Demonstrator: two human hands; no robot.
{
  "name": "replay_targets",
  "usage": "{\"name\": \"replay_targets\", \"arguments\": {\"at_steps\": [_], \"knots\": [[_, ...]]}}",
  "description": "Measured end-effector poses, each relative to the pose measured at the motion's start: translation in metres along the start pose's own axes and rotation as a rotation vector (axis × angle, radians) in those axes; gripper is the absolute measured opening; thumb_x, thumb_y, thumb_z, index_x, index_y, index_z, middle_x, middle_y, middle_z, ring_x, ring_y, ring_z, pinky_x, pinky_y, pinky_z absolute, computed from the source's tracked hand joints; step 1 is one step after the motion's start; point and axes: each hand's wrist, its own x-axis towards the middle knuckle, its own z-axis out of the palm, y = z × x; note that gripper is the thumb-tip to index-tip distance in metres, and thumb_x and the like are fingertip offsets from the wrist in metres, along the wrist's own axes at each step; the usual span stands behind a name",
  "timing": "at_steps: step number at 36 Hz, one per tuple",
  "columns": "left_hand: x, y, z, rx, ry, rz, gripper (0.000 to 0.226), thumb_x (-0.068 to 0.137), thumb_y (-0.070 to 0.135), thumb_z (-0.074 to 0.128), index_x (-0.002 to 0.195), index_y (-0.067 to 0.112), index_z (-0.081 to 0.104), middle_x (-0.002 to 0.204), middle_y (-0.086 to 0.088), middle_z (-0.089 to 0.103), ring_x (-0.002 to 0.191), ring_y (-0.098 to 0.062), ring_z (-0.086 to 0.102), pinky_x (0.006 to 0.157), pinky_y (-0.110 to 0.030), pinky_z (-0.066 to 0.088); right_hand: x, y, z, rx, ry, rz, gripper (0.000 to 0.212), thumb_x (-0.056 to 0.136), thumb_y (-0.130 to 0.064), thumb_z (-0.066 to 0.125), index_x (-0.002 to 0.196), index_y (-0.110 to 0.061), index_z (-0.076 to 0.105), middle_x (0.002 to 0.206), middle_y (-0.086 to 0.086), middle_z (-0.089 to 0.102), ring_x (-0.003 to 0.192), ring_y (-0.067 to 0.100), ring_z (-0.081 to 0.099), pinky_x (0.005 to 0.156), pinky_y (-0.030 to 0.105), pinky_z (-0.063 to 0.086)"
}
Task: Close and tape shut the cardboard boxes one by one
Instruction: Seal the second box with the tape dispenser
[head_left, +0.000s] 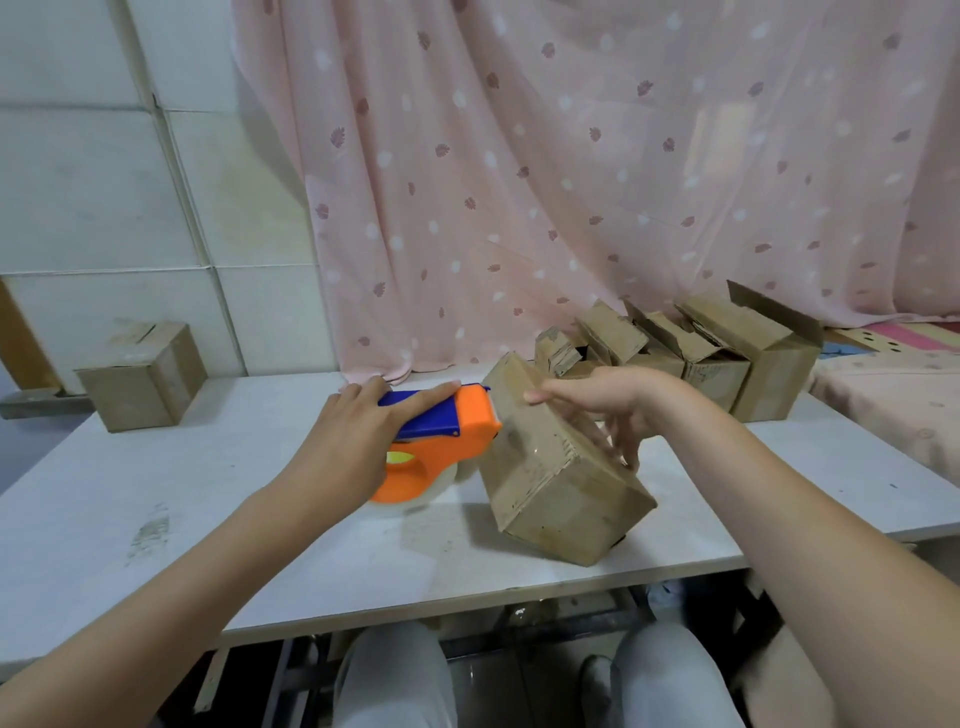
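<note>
Cardboard box (558, 467) tilted near table (208, 545) front edge, steadied by right hand (597, 410), fingers spread. Left hand (358, 431) grips tape dispenser (441, 436) against box side. Taping step; next needs steady pull along seam.
</note>
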Motion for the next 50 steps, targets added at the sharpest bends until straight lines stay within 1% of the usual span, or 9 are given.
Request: {"name": "replay_targets", "arguments": {"at_steps": [4, 9, 11, 18, 21, 28, 37, 46, 50], "knots": [[0.001, 0.006, -0.002, 0.017, 0.022, 0.012, 0.107, 0.068, 0.007, 0.078, 0.152, 0.047, 0.024, 0.090, -0.003, 0.047, 0.073, -0.023, 0.043, 0.070, -0.031, 0.033, 0.006, 0.010, -0.004, 0.097, -0.032, -0.013, 0.109, 0.060, -0.068, 0.080, 0.147, -0.014, 0.042, 0.145, 0.020, 0.039, 0.123, 0.056, 0.048, 0.088, 0.077, 0.042], [0.004, 0.013, -0.004, 0.058, 0.085, 0.040, 0.106, 0.067, 0.004, 0.076, 0.151, 0.045, 0.026, 0.097, -0.008, 0.053, 0.074, -0.028, 0.048, 0.068, -0.036, 0.040, -0.002, 0.019, -0.009, 0.151, -0.079, -0.007, 0.059, 0.082, -0.062, 0.065, 0.111, -0.010, 0.058, 0.101, 0.013, 0.057, 0.098, 0.042, 0.058, 0.098, 0.072, 0.038], [0.006, 0.015, -0.005, 0.057, 0.083, 0.040, 0.109, 0.067, 0.006, 0.078, 0.151, 0.047, 0.022, 0.098, -0.008, 0.053, 0.077, -0.029, 0.050, 0.070, -0.038, 0.045, -0.004, 0.021, -0.010, 0.183, -0.093, -0.006, 0.053, 0.085, -0.061, 0.063, 0.105, -0.012, 0.059, 0.098, 0.015, 0.060, 0.089, 0.040, 0.062, 0.098, 0.072, 0.039], [0.008, 0.013, -0.002, 0.095, 0.131, 0.054, 0.108, 0.059, 0.007, 0.083, 0.147, 0.044, 0.033, 0.087, -0.007, 0.051, 0.069, -0.030, 0.051, 0.067, -0.039, 0.044, 0.014, 0.041, -0.015, 0.318, -0.172, 0.043, 0.116, 0.051, -0.066, 0.085, 0.142, -0.008, 0.040, 0.126, 0.036, 0.054, 0.111, 0.057, 0.057, 0.094, 0.080, 0.036], [-0.001, 0.001, 0.002, 0.149, 0.107, 0.061, 0.108, 0.055, 0.009, 0.086, 0.146, 0.045, 0.039, 0.085, -0.005, 0.050, 0.067, -0.028, 0.050, 0.068, -0.039, 0.044, 0.022, 0.053, -0.013, 0.396, -0.143, 0.017, 0.116, 0.042, -0.068, 0.085, 0.136, -0.010, 0.049, 0.131, 0.032, 0.053, 0.109, 0.057, 0.060, 0.088, 0.080, 0.040], [-0.007, 0.001, 0.015, 0.132, 0.039, 0.024, 0.118, 0.048, 0.007, 0.087, 0.147, 0.045, 0.035, 0.085, -0.003, 0.049, 0.068, -0.025, 0.050, 0.065, -0.035, 0.040, 0.018, 0.053, -0.001, 0.457, -0.073, -0.102, 0.063, 0.086, -0.066, 0.058, 0.120, -0.015, 0.066, 0.124, 0.015, 0.066, 0.112, 0.044, 0.064, 0.094, 0.073, 0.044], [0.005, 0.013, 0.020, 0.158, -0.020, 0.035, 0.119, 0.056, 0.008, 0.086, 0.151, 0.047, 0.026, 0.093, -0.006, 0.055, 0.078, -0.030, 0.056, 0.071, -0.041, 0.045, 0.016, 0.065, 0.007, 0.464, 0.018, -0.119, 0.085, 0.070, -0.076, 0.057, 0.123, -0.011, 0.065, 0.104, 0.019, 0.069, 0.096, 0.038, 0.068, 0.090, 0.051, 0.051], [0.023, 0.020, 0.016, 0.128, -0.035, 0.093, 0.105, 0.067, 0.009, 0.079, 0.151, 0.049, 0.029, 0.093, -0.006, 0.052, 0.080, -0.031, 0.054, 0.076, -0.041, 0.043, 0.015, 0.082, 0.009, 0.546, 0.088, -0.208, 0.049, 0.095, -0.056, 0.057, 0.110, -0.010, 0.070, 0.104, 0.015, 0.076, 0.102, 0.033, 0.071, 0.089, 0.046, 0.059], [0.021, 0.021, 0.021, 0.121, -0.010, 0.095, 0.116, 0.060, 0.007, 0.082, 0.150, 0.049, 0.022, 0.087, -0.005, 0.049, 0.075, -0.029, 0.054, 0.072, -0.041, 0.045, 0.008, 0.077, 0.005, 0.309, 0.256, -0.301, 0.053, 0.098, -0.051, 0.054, 0.093, -0.001, 0.068, 0.074, 0.008, 0.067, 0.072, 0.027, 0.062, 0.068, 0.032, 0.051]]}}
